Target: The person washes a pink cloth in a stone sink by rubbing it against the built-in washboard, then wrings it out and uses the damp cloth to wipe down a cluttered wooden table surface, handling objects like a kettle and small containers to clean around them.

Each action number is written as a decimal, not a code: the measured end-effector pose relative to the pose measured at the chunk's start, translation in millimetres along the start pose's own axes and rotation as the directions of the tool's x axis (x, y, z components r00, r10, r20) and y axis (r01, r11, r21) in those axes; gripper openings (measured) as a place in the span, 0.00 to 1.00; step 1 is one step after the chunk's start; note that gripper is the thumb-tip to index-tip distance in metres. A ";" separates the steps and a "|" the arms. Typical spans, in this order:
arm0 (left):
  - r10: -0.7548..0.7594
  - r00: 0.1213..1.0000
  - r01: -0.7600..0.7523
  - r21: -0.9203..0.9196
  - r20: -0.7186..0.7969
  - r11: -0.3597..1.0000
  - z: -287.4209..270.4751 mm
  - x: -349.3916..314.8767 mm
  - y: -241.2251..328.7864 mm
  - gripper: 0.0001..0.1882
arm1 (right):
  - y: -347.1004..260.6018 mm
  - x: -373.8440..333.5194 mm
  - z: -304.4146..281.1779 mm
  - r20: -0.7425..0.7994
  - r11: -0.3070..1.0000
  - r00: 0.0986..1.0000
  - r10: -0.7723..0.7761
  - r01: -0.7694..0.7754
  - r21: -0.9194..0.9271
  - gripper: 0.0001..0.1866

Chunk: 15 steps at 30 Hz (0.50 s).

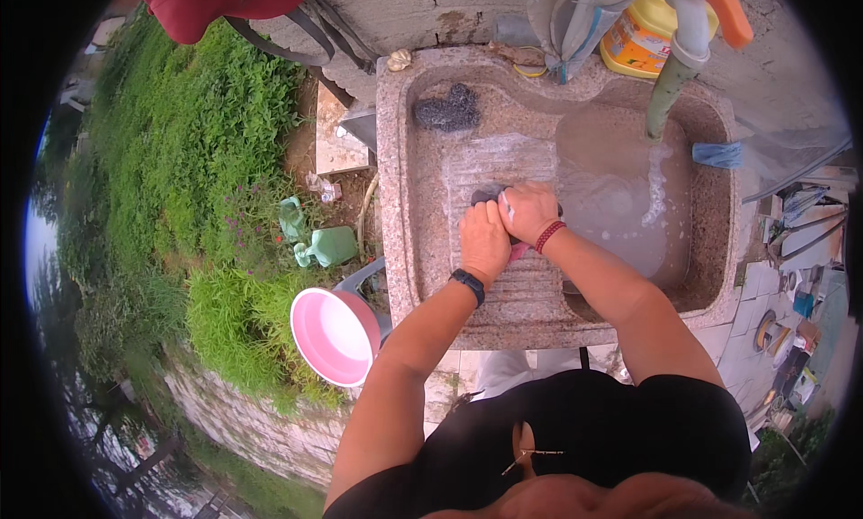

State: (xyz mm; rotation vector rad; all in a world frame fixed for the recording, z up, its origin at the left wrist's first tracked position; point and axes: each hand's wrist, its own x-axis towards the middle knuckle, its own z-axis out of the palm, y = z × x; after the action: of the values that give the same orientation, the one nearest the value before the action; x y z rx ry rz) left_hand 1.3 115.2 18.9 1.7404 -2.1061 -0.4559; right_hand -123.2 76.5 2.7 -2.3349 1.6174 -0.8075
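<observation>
My left hand (485,239) and right hand (530,211) are gripping bunched dark-grey fabric (486,194) — it's resting. Surface: I'm working on a ribbed speckled-stone washboard (508,296).

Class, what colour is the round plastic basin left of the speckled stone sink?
The round plastic basin is pink, paler inside; best seen in the head view.

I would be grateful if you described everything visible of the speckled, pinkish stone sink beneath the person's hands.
The speckled, pinkish, stone-looking sink is broad and round-cornered, beside a grey wall. Its left part has a ribbed washing surface, whitish in places; the deeper right basin holds cloudy, brownish-grey water. A dark, crumpled cloth-like lump lies toward the far-left corner. The left hand and right hand hold a dark cloth-like bundle over the ribs.
</observation>
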 end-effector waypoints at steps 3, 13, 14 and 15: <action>0.009 0.997 0.004 0.172 -0.070 0.985 4.0 79.0 -16.2 0.07 | 22.8 70.2 32.5 -0.081 0.968 0.980 0.182 -0.193 -0.161 0.11; 0.261 0.964 -0.262 -0.278 -0.042 0.924 -4.8 -16.3 -6.7 0.09 | -23.5 -63.6 -22.4 0.095 0.963 0.993 0.073 -0.095 0.254 0.07; 0.339 0.941 -0.327 -0.211 0.022 0.921 -3.7 -16.0 -12.9 0.09 | -22.5 -61.2 -24.9 0.104 0.978 0.994 0.032 -0.052 0.203 0.07; 0.409 0.908 -0.395 -0.142 0.086 0.907 -4.3 -7.5 -23.4 0.10 | -18.4 -47.3 -25.4 0.113 0.988 0.993 -0.016 -0.001 0.156 0.07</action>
State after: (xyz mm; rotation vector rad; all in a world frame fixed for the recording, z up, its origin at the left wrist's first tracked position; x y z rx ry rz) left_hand 24.7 118.1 11.1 1.1892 -2.3841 -0.5577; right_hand -134.0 130.5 16.7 -2.2367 1.4460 -0.7580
